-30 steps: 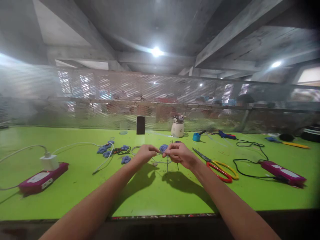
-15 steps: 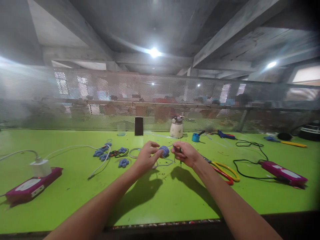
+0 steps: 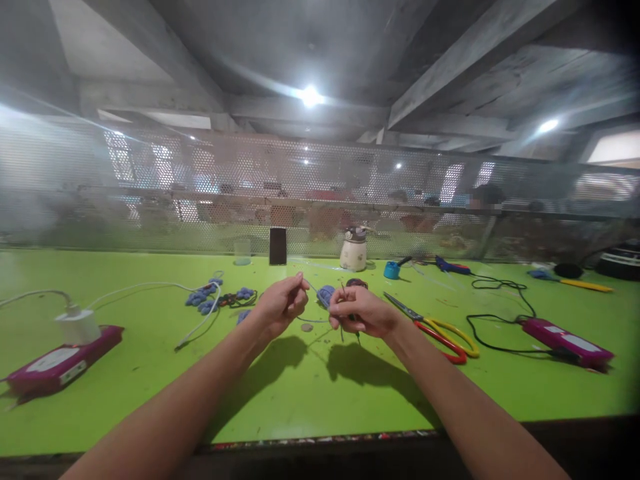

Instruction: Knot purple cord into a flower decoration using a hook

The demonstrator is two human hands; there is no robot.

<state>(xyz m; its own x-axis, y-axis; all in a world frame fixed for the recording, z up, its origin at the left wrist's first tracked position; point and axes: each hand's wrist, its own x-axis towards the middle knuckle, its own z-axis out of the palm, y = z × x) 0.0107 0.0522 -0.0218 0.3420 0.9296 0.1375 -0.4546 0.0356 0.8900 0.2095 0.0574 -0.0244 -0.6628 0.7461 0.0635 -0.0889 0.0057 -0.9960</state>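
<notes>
My left hand (image 3: 281,305) is closed in a pinch on a blue yarn strand (image 3: 311,287). The strand runs toward a small wound ball of blue yarn (image 3: 326,295) between my hands. My right hand (image 3: 364,310) is closed around a thin dark rod (image 3: 342,330), held nearly upright; its exact kind is too small to tell. The ball sits right at the fingertips of this hand, and I cannot tell whether they touch. Behind the right hand shows a dark round-ended thing (image 3: 357,283), partly hidden. Blue knotted yarn pieces (image 3: 203,297) lie left of my left hand.
Scissors (image 3: 445,339) with red and yellow handles lie right of my right hand. Power strips (image 3: 63,363) stand at both sides, with a white cable (image 3: 150,291) at left. At the back are a phone-like dark slab (image 3: 278,246), a bottle (image 3: 353,251) and a blue tape-like roll (image 3: 392,269).
My left hand has left the yarn ball, moved left and closed on the strand. The right hand has shifted slightly left and lower, with the rod still in it.
</notes>
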